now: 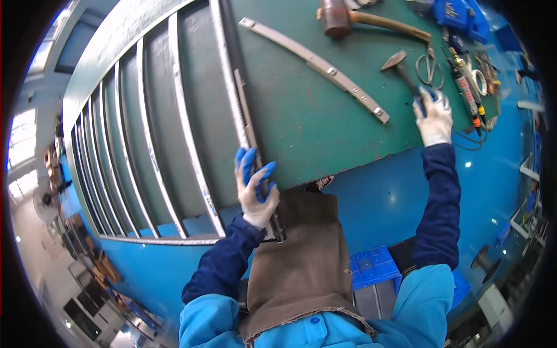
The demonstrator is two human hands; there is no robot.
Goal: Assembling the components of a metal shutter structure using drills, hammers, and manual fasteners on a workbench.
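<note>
My right hand (435, 119), in a white glove with blue-coated fingers, is closed around the handle of a small hammer (408, 76) on the green tabletop, its metal head pointing away to the left. At the near end of a metal frame (187, 124) with several parallel bars, my left hand (255, 188) wears the same kind of glove. Its fingers are apart and bent over the frame's dark right-hand edge (258, 148). Along that edge lies a thin grey metal strip (243, 107). Whatever is under the left palm is hidden.
A long metal strip with fittings (316, 62) lies across the green table (301, 136). Beyond it rests a large brown mallet (336, 20). Scissors (429, 71), screwdriver-like power tools (466, 87) and blue bins (461, 17) crowd the right side. A blue crate (374, 265) stands below.
</note>
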